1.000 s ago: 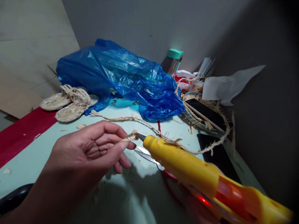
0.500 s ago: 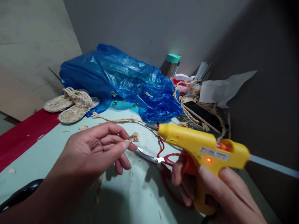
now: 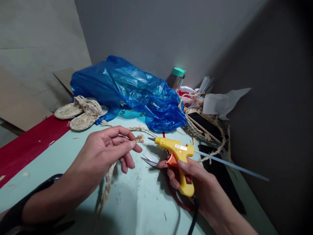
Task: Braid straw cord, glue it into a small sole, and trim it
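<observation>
Between thumb and forefinger, my left hand (image 3: 110, 148) pinches a braided straw cord (image 3: 109, 182) near its frayed end, which sticks out to the right. The rest of the braid hangs down below that hand. My right hand (image 3: 193, 173) grips a yellow glue gun (image 3: 174, 147) by its handle, a finger at the orange trigger. Its nozzle points left, a short gap from the frayed end. A long clear glue stick (image 3: 232, 164) juts from the gun's back. Scissors (image 3: 149, 161) with red handles lie on the table under the gun, partly hidden.
A crumpled blue plastic bag (image 3: 127, 88) covers the back of the table. Coiled straw pieces (image 3: 85, 114) sit at the left. Toward the right are a basket (image 3: 193, 122) with a phone (image 3: 205, 125) on it, a green-lidded bottle (image 3: 177, 78) and white paper (image 3: 223, 101).
My right hand has drawn the glue gun away from the camera and to the left, so its nozzle is nearer the cord's frayed end. My left hand keeps its pinch. The view has shifted slightly.
</observation>
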Demonstrator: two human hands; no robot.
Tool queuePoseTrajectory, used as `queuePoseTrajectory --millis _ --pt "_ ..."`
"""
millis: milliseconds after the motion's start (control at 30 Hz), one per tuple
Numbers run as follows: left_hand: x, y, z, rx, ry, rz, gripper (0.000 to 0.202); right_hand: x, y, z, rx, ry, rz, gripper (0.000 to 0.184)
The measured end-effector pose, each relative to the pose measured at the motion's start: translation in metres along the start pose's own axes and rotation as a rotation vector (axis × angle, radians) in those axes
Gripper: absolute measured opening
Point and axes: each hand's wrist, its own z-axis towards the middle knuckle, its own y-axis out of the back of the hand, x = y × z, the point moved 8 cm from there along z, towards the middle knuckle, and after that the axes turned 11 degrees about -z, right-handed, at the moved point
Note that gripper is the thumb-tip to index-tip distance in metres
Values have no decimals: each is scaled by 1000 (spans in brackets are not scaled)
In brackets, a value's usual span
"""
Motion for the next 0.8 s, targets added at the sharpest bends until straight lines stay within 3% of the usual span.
queuePoseTrajectory --millis 133,267,367,500,600,700,800 --pt "-6 2 6 0 -79 -23 13 -6 0 8 34 -52 -69 39" --pt "-4 -1 5 48 -45 -76 14 -7 6 9 73 -154 -207 43" --pt "-2 -4 3 73 -23 -95 13 5 19 3 25 -156 -510 49" --pt "2 -11 -1 125 28 -92 11 37 34 -7 -243 45 -1335 61" --pt "4 -18 -6 164 61 -92 10 48 32 -16 -436 125 -1771 54" --pt "8 -23 -13 142 126 -86 11 58 15 -27 -541 348 -1849 39" --pt "14 -27 -21 105 204 -62 13 69 -15 -36 -359 658 -1519 17"
